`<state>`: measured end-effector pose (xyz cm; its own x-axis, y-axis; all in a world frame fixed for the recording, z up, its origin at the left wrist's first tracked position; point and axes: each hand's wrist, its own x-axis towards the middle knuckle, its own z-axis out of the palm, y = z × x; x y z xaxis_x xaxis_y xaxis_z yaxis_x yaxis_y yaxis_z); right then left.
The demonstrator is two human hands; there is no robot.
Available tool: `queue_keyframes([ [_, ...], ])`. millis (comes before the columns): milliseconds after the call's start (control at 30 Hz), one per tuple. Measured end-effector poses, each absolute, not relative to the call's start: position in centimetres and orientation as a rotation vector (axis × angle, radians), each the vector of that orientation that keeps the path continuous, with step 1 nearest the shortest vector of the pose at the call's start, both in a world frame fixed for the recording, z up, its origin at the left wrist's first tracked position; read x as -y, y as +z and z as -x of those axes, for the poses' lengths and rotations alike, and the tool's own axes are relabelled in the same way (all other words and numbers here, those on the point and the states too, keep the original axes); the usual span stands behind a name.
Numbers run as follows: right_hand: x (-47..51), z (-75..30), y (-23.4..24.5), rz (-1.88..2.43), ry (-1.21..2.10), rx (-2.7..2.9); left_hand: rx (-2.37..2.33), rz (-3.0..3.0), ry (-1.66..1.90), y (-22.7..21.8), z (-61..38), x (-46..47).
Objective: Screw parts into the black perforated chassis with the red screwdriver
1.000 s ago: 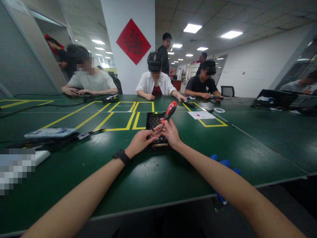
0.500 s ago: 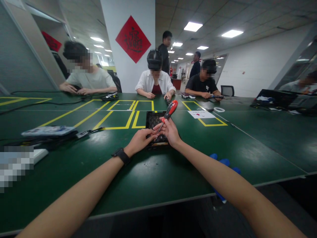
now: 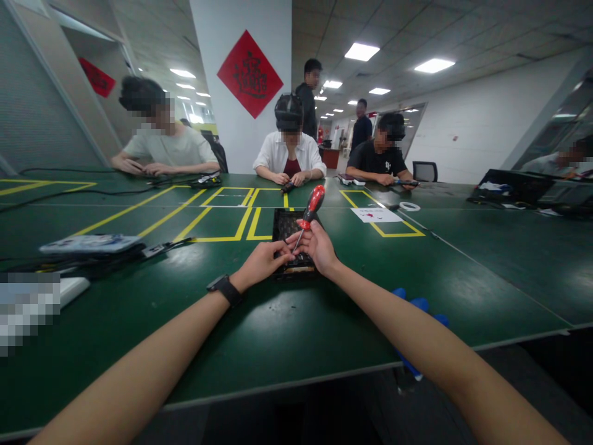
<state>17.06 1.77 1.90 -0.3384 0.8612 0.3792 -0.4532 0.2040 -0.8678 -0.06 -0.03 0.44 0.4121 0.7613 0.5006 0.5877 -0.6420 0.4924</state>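
Ceiling panels (image 3: 361, 51) light the room brightly and evenly. Soft glare lies on the green table (image 3: 287, 334). The screwdriver (image 3: 311, 207) is sharp; edges bend wide-angle, and some patches are pixelated.

A black rectangular tray (image 3: 283, 224) lies on the green desk (image 3: 324, 321) just behind the fingers (image 3: 303, 237). The red-handled screwdriver (image 3: 312, 206) slants up from them, tip seemingly in the tray. A white paper sheet (image 3: 376, 214) lies farther right.
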Motion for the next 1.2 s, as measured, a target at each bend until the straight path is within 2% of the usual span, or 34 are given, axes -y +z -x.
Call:
queue_keyframes([
  [333,-1.63,-16.88,1.63,0.413,1.311,1.333,-1.18,-2.363,1.082,0.47,-0.18,0.19],
  [1200,-1.5,-16.92,1.93,0.448,1.37,1.318,-1.112,-2.377,1.048,0.36,0.13,0.03],
])
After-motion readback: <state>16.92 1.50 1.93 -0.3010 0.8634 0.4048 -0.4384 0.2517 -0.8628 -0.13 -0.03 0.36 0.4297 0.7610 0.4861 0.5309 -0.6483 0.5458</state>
